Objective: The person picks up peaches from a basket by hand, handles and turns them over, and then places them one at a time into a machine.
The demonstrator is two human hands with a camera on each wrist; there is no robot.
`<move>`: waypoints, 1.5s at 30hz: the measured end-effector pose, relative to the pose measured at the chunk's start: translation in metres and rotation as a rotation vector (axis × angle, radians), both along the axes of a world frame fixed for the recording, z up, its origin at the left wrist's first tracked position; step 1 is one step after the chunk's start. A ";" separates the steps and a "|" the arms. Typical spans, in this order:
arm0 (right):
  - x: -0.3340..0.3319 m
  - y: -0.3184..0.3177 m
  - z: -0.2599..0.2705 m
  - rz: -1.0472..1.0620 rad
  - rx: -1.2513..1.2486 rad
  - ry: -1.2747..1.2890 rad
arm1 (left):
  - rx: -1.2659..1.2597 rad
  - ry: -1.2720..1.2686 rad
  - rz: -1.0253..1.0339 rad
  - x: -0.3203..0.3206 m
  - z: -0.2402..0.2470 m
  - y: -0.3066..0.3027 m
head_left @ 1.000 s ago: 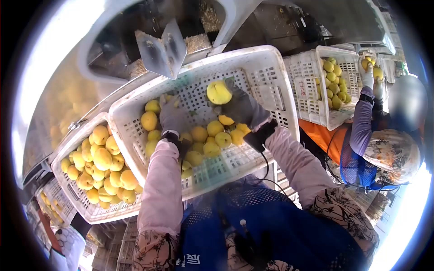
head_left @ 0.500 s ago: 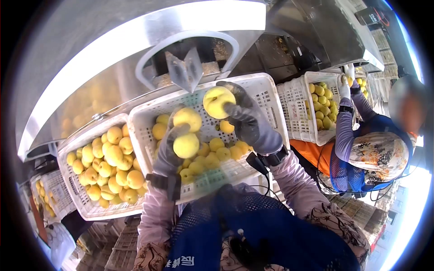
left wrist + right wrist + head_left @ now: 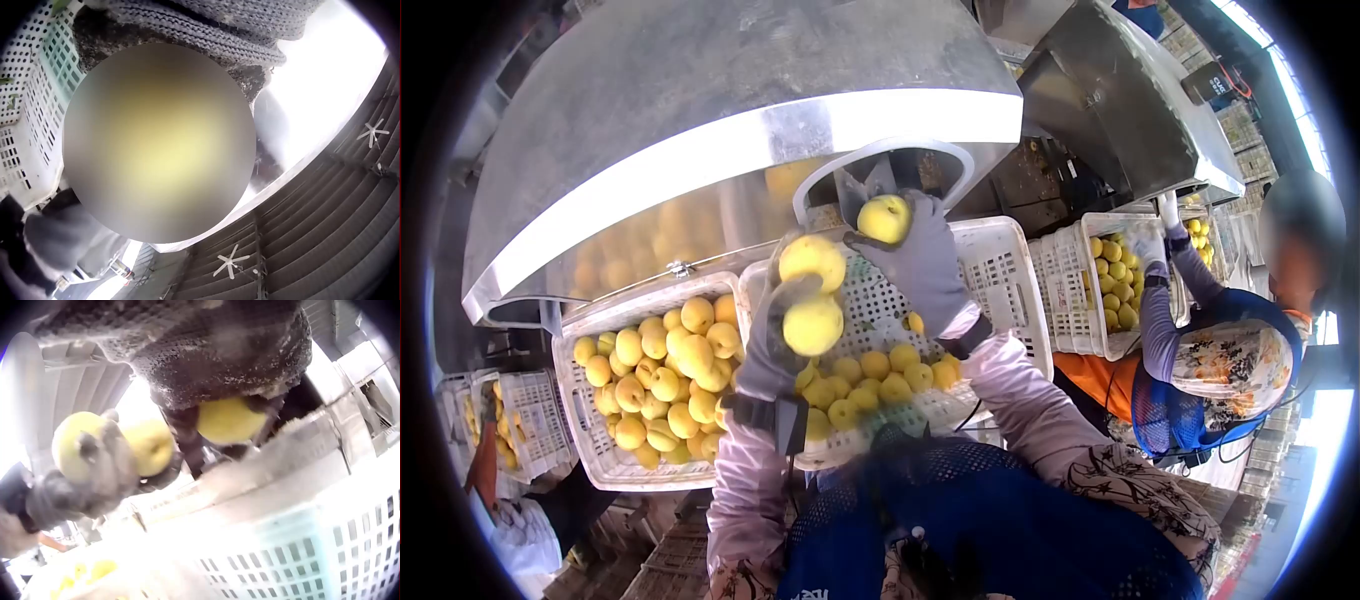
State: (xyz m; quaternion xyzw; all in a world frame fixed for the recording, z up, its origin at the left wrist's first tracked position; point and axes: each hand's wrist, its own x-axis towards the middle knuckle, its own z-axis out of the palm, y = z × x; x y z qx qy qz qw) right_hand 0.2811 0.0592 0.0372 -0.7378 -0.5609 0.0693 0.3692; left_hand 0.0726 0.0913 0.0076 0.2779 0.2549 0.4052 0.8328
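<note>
The gloved left hand (image 3: 768, 345) holds two yellow fruits, an upper one (image 3: 812, 262) and a lower one (image 3: 813, 325), over the left part of the middle white crate (image 3: 1012, 300). The gloved right hand (image 3: 922, 262) grips one yellow-green fruit (image 3: 884, 218) beside the metal chute's curved rim. In the right wrist view that fruit (image 3: 231, 420) sits under the dark glove (image 3: 219, 356), and the left hand (image 3: 94, 481) with its two fruits is at the left. A round blur covers much of the left wrist view, below the grey glove (image 3: 206, 28).
A crate (image 3: 600, 478) full of yellow fruit stands at the left. Behind the crates is a large metal machine (image 3: 730, 70) with a curved rim (image 3: 880, 147). At the right, another person (image 3: 1200, 350) works at a fruit crate (image 3: 1068, 300).
The left hand has come up from the crate with two fruits. The right hand has carried its fruit toward the metal chute. The head view has tilted upward, showing more of the machine.
</note>
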 end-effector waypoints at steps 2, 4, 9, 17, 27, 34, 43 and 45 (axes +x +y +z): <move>-0.010 0.011 -0.009 -0.074 0.004 -0.068 | -0.180 -0.015 -0.043 -0.016 0.011 -0.015; -0.018 0.021 -0.006 -0.148 -0.040 -0.044 | -0.172 -0.019 -0.038 -0.030 -0.015 -0.030; -0.013 0.070 0.008 -0.237 -0.286 -0.039 | -0.087 0.098 -0.099 -0.025 0.007 -0.035; 0.004 -0.024 0.025 0.317 -0.316 0.236 | 1.300 0.629 -0.131 -0.002 -0.041 0.029; 0.036 -0.004 0.017 0.314 -0.107 0.479 | 0.348 0.284 -0.179 0.052 0.021 0.031; 0.006 0.016 0.011 -0.175 0.062 0.123 | 0.092 0.332 -0.143 0.043 0.016 0.011; 0.010 0.010 -0.011 0.046 0.038 -0.067 | 0.004 0.291 -0.135 0.025 0.000 0.013; 0.007 -0.008 -0.006 0.076 0.047 0.024 | 0.044 0.291 -0.145 0.021 -0.005 0.009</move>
